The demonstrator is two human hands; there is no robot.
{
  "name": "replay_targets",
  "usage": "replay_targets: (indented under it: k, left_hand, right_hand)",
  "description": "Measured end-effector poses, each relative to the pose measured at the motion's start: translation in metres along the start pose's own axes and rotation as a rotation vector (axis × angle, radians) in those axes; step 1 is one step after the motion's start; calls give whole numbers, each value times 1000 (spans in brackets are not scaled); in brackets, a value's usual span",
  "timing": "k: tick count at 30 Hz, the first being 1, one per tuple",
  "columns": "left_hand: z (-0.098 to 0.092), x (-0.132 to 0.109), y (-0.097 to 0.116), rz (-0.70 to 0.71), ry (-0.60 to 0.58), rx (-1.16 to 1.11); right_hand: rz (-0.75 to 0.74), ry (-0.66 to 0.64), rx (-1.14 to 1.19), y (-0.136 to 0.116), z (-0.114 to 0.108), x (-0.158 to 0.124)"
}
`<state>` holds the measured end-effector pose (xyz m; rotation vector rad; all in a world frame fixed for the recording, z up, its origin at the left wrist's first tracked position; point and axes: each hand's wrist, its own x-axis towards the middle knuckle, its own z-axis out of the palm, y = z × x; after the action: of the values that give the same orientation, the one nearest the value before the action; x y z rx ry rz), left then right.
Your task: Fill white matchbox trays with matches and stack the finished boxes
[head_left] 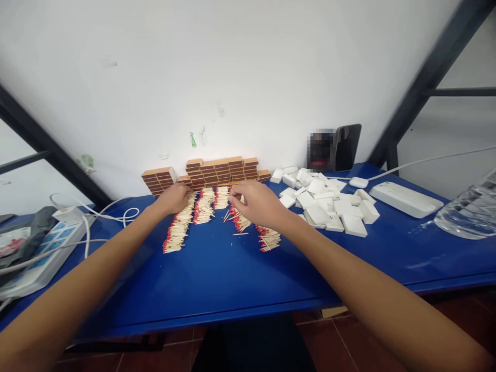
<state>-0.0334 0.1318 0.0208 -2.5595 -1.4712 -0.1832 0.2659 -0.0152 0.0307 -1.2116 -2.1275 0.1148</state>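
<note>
Rows of red-tipped matches (204,206) lie on a blue table (217,274). My left hand (175,198) rests with curled fingers on the far end of the leftmost row of matches (179,227). My right hand (258,203) hovers over the right rows, fingers bent and pinching at matches near the middle. Behind the matches a wall of stacked brown matchbox sleeves (217,172) stands against the white wall. To the right sits a heap of white inner trays (329,204). A few loose matches (240,234) lie apart.
A white power strip with cables (46,248) lies at the left edge. On the right are a white flat device (411,199), a small white mouse-like object (358,182), a clear plastic bottle (468,212) and a dark phone (347,147) leaning on the wall. Black diagonal frame bars flank both sides.
</note>
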Motion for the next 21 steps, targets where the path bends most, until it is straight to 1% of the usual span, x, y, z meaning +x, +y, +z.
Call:
replay_targets:
  k: [4,11,18,21]
  left_hand:
    - [-1,0,1,16,-50,22]
    - [-2,1,-1,35,-84,31]
    - [-2,1,3,59,-62,31]
    - [-1,1,6,44,-42,26]
  right_hand:
    - [13,-16,3,-1,-1,-1]
    - [15,-20,12,-2,-1,-1]
    - [22,-30,9,-3,-2,-1]
    - [16,-25,5,-2,-2,-1]
